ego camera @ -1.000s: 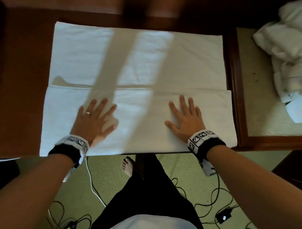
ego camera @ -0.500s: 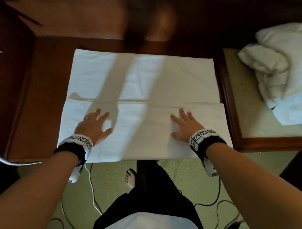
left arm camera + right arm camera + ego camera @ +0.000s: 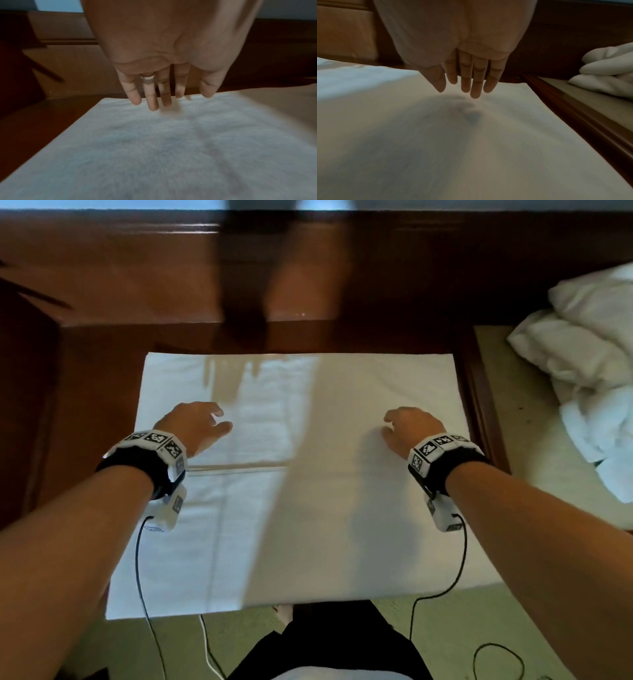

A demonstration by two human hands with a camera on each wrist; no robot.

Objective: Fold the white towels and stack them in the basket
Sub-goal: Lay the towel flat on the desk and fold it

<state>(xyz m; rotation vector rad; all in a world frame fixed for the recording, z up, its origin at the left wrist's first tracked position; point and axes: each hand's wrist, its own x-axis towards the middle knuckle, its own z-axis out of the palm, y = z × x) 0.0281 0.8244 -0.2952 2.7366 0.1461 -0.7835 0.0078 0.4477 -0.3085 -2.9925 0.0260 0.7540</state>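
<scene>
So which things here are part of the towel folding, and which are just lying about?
Part of the job:
- towel spread on the table
- left hand, over it
- right hand, over it
- heap of unfolded towels, right

Lying about:
- cables on the floor

No basket in view.

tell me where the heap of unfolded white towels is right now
In the head view the heap of unfolded white towels lies at the far right, on a pale surface beyond the dark wooden table's right edge, past the right hand.

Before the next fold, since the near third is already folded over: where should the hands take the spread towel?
Probably the far edge of the towel, pinched near its corners from above, left hand and right hand apart; it lies flat, single-layered, just beyond both.
</scene>
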